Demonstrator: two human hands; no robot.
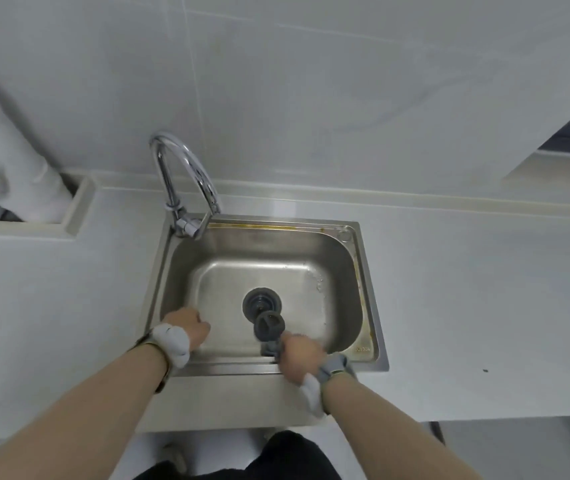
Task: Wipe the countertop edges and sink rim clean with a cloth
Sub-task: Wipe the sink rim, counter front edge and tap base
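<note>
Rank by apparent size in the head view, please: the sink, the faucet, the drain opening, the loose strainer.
1. sink
2. faucet
3. Not ranked: drain opening and loose strainer look about alike, and the strainer may sit nearer the camera.

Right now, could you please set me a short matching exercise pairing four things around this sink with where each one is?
Things:
1. faucet
2. drain hole
3. strainer plug
4. grey cloth

Places:
A. held in the right hand at the sink's near rim
B. centre of the basin floor
C. back left corner of the sink
D. lying loose just beside the drain hole

Pairs: 1-C, 2-B, 3-D, 4-A
</note>
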